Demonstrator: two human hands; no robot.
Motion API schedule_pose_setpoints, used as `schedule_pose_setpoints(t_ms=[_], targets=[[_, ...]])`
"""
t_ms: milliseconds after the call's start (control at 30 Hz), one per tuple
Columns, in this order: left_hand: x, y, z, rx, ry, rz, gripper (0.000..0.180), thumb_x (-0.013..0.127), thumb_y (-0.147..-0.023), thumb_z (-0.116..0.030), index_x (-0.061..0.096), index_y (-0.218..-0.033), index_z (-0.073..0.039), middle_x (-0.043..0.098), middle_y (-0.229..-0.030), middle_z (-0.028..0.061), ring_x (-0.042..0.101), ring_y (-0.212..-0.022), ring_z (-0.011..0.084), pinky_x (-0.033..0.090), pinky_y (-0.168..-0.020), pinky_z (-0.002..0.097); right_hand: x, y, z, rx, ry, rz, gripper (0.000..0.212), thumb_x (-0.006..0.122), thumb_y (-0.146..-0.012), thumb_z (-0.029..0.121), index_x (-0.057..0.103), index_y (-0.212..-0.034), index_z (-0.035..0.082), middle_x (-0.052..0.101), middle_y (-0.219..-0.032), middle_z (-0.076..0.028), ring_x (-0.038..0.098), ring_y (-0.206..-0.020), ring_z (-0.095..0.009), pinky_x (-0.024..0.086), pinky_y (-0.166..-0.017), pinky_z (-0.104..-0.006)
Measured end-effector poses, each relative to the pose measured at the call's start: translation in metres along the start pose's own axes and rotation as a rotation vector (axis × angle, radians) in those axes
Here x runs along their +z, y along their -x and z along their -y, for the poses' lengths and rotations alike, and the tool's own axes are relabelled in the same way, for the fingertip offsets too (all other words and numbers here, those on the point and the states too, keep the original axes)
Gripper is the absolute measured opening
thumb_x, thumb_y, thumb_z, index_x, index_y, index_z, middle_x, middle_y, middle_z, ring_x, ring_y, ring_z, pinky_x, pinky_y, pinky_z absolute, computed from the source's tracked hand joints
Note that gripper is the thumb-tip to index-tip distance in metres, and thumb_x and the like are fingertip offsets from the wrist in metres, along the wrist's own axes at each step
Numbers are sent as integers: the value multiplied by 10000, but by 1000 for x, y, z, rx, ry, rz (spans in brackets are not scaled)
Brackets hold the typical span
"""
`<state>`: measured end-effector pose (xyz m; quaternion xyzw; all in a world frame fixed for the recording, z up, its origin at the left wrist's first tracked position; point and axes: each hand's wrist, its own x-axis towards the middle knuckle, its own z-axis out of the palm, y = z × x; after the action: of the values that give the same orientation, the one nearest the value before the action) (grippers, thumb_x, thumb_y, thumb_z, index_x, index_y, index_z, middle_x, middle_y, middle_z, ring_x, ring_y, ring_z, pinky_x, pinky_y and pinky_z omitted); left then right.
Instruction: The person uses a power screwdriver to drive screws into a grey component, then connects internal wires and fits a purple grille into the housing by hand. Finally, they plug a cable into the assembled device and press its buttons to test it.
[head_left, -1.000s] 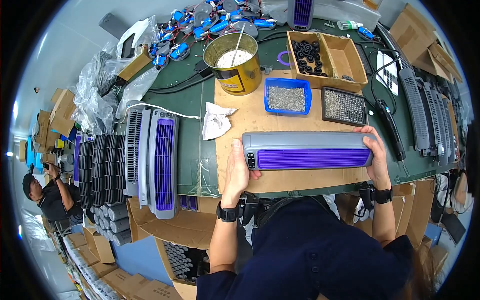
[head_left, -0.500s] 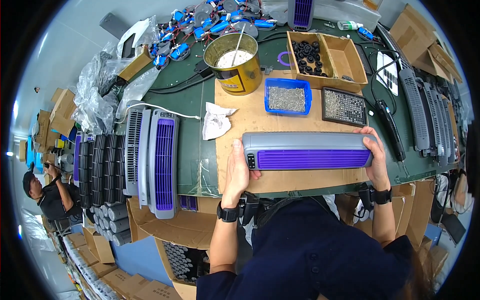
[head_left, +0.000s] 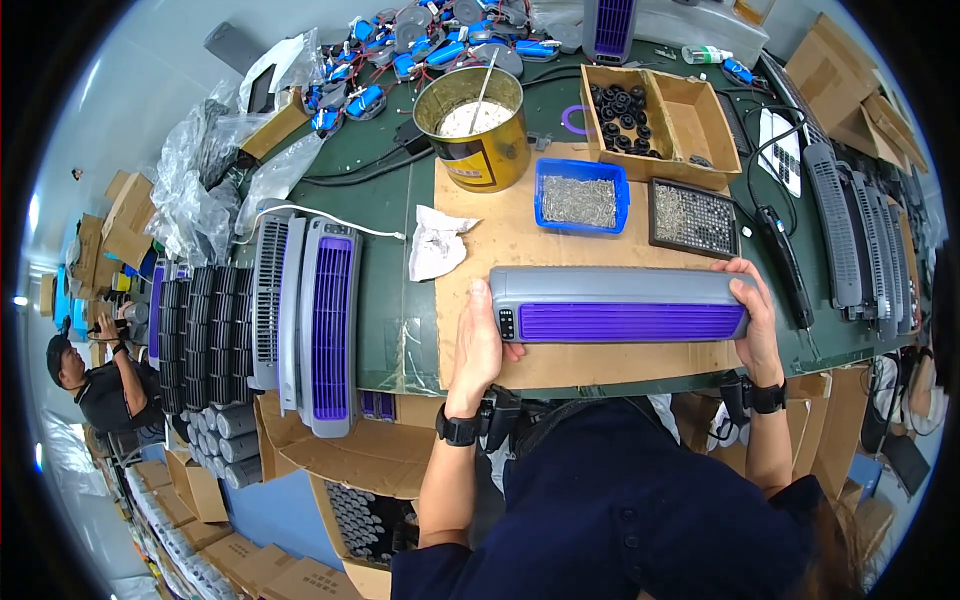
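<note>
A long grey fan housing (head_left: 620,283) with a purple slatted grille lies crosswise in front of me, over a flat cardboard sheet (head_left: 580,368). My left hand (head_left: 482,340) grips its left end, thumb up along the edge and fingertips under the front, near a small black button panel (head_left: 506,324). Around the right end my right hand (head_left: 752,312) is closed, with the thumb on the near face and the fingers over the back edge. The underside of the housing and part of the fingers are hidden.
Beyond the housing stand a blue tray of screws (head_left: 582,222), a black screw tray (head_left: 692,240), a large tin (head_left: 470,175) and a cardboard box of black parts (head_left: 690,173). A black electric screwdriver (head_left: 785,265) lies right. More purple-grilled housings (head_left: 330,330) stand left. Another person (head_left: 105,390) is far left.
The view has shifted very slightly. Both hands keep the same hold on the fan housing, which stays in nearly the same place.
</note>
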<state>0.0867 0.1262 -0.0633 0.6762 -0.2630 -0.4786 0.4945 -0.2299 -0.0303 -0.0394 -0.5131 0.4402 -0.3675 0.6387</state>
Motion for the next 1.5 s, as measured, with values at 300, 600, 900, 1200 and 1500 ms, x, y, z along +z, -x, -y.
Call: schedule_pose_setpoints(t_ms=[300, 600, 900, 1200, 1500], targets=[[3, 4, -7, 27, -15, -31, 745, 138, -1019, -578, 576, -1176, 5, 606, -690, 64, 546, -482, 116, 458, -448, 243, 0, 2, -2, -8, -3, 13, 362, 605, -866, 302, 518, -1120, 60, 572, -1123, -69, 535, -1021, -139, 415, -921, -265], [2, 3, -5, 47, -25, -17, 780, 135, -1007, -610, 566, -1224, 3, 604, -686, 61, 539, -476, 114, 460, -446, 238, 0, 1, -1, -13, 0, 19, 312, 580, -888, 302, 505, -1077, 66, 556, -1113, -88, 525, -1043, -165, 409, -940, -285], [4, 3, -3, 36, 4, -35, 774, 141, -1009, -605, 586, -1209, -4, 603, -672, 55, 540, -479, 108, 455, -441, 236, 2, 2, -2, -16, -1, 12, 333, 593, -883, 329, 506, -1072, 70, 555, -1108, -82, 524, -1033, -159, 407, -931, -276], [3, 2, -2, 45, 1, -9, 761, 145, -1013, -596, 584, -1208, -5, 605, -681, 57, 535, -476, 107, 452, -440, 232, -1, 2, -2, 2, -13, 14, 332, 601, -874, 310, 511, -1088, 72, 567, -1118, -77, 532, -1036, -154, 413, -931, -278], [4, 3, -3, 47, 23, -21, 756, 149, -1013, -591, 580, -1211, -2, 608, -689, 60, 535, -480, 105, 451, -444, 230, -1, 2, -3, -27, 6, 24, 316, 582, -892, 318, 497, -1075, 75, 552, -1112, -83, 527, -1033, -158, 419, -919, -279]])
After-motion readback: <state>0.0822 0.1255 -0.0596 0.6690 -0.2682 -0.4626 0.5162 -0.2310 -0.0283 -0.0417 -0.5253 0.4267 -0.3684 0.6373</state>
